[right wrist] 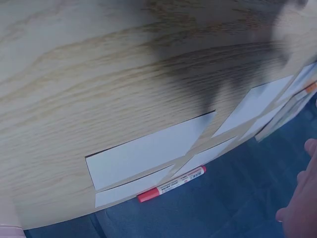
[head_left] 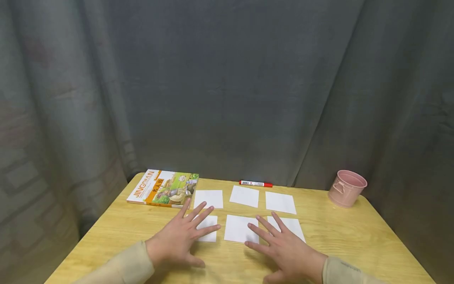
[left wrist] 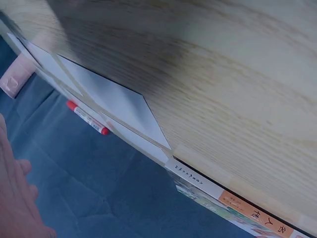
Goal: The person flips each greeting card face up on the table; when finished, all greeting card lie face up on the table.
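Where the head view looks down, six white cards in two rows; left hand and right hand over the near row, fingers spread wide, holding nothing; cards presumably light, bendable, best pinched by an edge; sliding room rightward. Left wrist view: book bounding one end. Right wrist view: marker bounding the back.

From here I see white paper squares and a yellowish table with wood grain. The marker is white with red ends, the bucket pink. The book mixes white, orange and green. The curtain is grey, the sleeves beige.
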Available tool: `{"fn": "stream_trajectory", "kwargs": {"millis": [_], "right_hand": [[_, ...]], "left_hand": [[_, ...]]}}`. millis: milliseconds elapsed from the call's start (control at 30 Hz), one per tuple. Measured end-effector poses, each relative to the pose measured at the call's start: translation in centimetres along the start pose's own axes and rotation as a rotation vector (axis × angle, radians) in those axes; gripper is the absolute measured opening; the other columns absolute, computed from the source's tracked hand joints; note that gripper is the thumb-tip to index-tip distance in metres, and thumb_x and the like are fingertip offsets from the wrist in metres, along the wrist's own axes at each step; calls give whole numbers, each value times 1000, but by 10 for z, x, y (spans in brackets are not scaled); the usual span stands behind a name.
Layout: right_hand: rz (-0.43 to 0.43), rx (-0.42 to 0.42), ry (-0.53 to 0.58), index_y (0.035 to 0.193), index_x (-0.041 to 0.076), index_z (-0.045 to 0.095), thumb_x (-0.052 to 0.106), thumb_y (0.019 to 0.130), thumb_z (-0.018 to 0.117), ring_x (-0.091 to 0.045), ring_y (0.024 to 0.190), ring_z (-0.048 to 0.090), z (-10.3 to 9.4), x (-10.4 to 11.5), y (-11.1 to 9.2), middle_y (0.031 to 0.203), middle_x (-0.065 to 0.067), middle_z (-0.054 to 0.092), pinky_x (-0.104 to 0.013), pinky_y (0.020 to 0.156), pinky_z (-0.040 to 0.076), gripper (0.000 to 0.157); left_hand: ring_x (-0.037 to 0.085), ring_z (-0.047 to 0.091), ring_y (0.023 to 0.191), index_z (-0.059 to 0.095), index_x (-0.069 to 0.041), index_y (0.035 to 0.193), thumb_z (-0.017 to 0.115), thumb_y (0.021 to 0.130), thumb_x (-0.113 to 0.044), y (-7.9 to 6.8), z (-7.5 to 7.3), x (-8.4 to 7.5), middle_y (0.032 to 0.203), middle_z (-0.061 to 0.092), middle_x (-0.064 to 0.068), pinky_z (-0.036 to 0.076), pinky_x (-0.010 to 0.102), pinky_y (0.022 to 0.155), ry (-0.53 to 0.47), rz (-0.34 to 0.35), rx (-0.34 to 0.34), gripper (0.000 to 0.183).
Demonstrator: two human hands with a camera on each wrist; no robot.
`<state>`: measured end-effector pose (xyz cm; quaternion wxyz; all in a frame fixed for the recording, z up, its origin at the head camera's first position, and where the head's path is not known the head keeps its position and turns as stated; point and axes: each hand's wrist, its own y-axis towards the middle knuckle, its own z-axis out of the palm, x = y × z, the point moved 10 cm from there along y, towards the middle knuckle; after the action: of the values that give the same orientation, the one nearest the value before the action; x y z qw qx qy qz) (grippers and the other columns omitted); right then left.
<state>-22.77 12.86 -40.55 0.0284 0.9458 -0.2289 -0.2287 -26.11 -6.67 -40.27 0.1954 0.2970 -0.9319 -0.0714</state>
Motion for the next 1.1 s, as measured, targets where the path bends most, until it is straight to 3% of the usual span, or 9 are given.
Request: {"fn": "stream_trajectory", "kwargs": {"millis": [133,233,333,467,600,800,1000,1100], "right_hand": [[15,2,0,151,32,53,87,82,52,-42,148,32,1,-2,-1,161,-11,40,-71,111,25,88],[45,10,38,151,30,54,85,83,55,-43,148,32,4,-7,-2,161,-11,40,-70,111,24,87],[113,41,111,151,28,54,81,84,59,-43,148,31,10,-18,-3,161,-12,40,-70,112,22,85],[263,63,193,152,26,53,75,86,63,-44,149,29,17,-51,-6,161,-13,39,-72,113,22,83],[458,25,294,152,20,54,65,89,68,-47,148,30,20,-95,-16,159,-17,41,-75,111,23,78],[750,-16,568,155,7,46,52,99,61,-58,143,29,31,-152,-37,157,-31,36,-80,104,28,73],[920,-78,861,156,-6,34,42,108,49,-59,144,24,49,-182,-58,158,-38,28,-75,112,22,70],[1004,-71,1005,158,-8,25,43,110,42,-57,145,24,59,-191,-68,158,-38,27,-70,114,24,72]], "left_hand": [[35,21,154,41,-36,159,53,79,-89,2,2,3,169,25,11,9,67,119,-43,-16,31,96],[37,23,154,42,-33,159,54,83,-86,4,6,8,167,28,13,15,69,117,-129,-44,58,94],[39,24,153,43,-29,159,55,87,-82,8,8,18,166,30,15,19,70,117,-232,-89,88,90],[40,23,153,42,-28,160,54,90,-79,20,7,31,166,30,16,19,69,117,-305,-136,110,88],[39,21,154,39,-28,161,55,91,-76,38,6,42,167,28,16,16,68,118,-343,-160,116,86],[37,16,155,26,-25,166,58,100,-58,68,18,57,169,19,17,13,66,120,-587,-256,197,80],[40,19,154,21,-23,167,51,104,-56,110,25,72,168,20,20,20,63,120,-763,-319,199,77],[37,20,154,22,-22,167,51,104,-56,133,27,77,168,22,18,23,60,120,-784,-369,193,77]]}}
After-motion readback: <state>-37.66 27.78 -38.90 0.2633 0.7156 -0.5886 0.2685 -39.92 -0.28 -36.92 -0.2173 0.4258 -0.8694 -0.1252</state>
